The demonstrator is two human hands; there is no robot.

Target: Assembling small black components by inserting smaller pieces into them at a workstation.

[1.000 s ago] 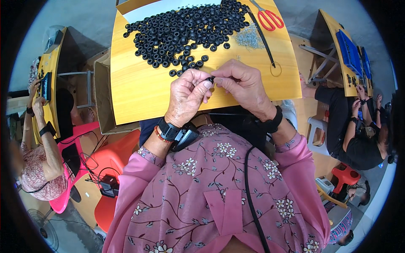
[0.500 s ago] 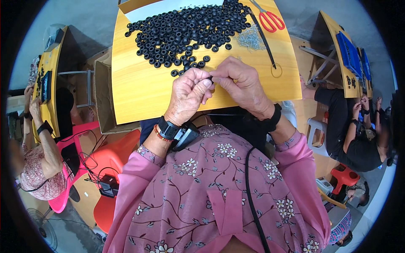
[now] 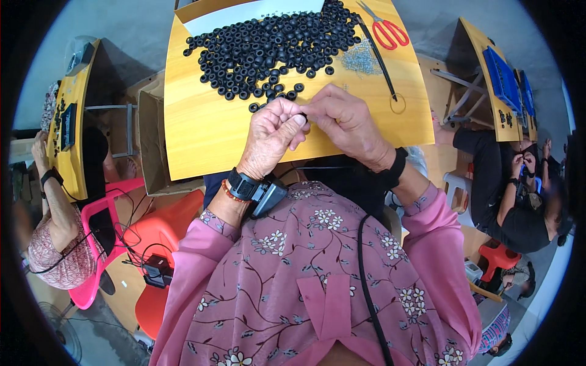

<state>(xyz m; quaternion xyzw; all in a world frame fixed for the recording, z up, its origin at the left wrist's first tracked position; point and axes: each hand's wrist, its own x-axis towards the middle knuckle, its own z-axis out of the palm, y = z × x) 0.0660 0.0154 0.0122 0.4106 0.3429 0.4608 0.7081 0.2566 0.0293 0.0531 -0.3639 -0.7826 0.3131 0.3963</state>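
Note:
Over the near part of a yellow wooden table (image 3: 201, 140), my left hand (image 3: 268, 137) and my right hand (image 3: 348, 122) meet fingertip to fingertip. Together they pinch a small black rubber ring (image 3: 303, 115), mostly hidden by the fingers. Just beyond the hands lies a large pile of black rubber rings (image 3: 268, 46), spread across the far half of the table. A thin black cord (image 3: 378, 58) ending in a small loop runs along the table to the right of my right hand.
Red-handled scissors (image 3: 390, 32) lie at the far right corner, beside a heap of small metal parts (image 3: 361, 61). A white sheet (image 3: 244, 13) sits at the far edge. A cardboard box (image 3: 151, 140) stands left of the table. Other people work at yellow tables on both sides.
Both hands have stayed together at the same spot above the table, with only slight shifts of the fingers around the small ring.

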